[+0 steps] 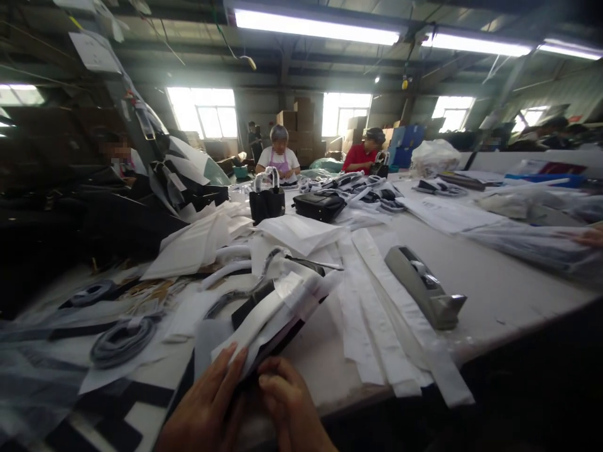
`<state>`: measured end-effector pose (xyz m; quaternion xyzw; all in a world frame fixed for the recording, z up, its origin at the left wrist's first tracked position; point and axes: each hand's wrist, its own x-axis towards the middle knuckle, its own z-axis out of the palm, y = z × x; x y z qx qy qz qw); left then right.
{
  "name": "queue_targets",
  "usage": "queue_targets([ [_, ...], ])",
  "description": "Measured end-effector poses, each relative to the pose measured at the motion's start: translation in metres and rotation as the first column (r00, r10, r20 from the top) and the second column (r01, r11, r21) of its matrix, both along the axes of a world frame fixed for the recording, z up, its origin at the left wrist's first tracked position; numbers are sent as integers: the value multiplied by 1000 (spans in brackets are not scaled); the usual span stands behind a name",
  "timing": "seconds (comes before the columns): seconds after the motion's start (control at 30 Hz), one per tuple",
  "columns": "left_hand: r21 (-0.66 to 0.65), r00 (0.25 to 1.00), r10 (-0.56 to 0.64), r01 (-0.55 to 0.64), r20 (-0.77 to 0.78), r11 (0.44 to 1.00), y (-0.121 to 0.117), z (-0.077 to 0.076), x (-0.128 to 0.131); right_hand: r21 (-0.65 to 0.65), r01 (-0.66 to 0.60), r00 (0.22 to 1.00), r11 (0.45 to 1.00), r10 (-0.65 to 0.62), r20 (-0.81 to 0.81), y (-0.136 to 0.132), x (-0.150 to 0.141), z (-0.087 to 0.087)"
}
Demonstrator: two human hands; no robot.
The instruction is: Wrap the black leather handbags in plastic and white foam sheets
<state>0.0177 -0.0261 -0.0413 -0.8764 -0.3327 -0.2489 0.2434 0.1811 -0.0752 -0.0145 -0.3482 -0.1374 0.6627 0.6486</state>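
Observation:
Both my hands meet at the bottom centre, at the near edge of the white table (499, 282). My left hand (207, 405) lies with its fingers along the near end of a black strap wrapped in white paper (277, 311), holding it. My right hand (289, 402) has its fingers curled onto the same end from the right. The wrapped strap runs up and away from me toward the table's middle. Long white paper strips (377, 314) lie just to its right.
A grey tape dispenser (426, 289) stands right of the strips. Coiled grey straps (122, 339) lie at left. Black handbags (267, 202) (320, 205) stand farther back among white sheets. Two people sit at the far end, one in white (279, 157), one in red (362, 154). Another person's hand (591, 237) shows at right.

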Motion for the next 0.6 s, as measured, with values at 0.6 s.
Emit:
queue_targets([
  [0.6, 51, 990, 129, -131, 57, 990, 4, -9, 24, 38, -119, 135, 992, -22, 991, -19, 161, 5],
])
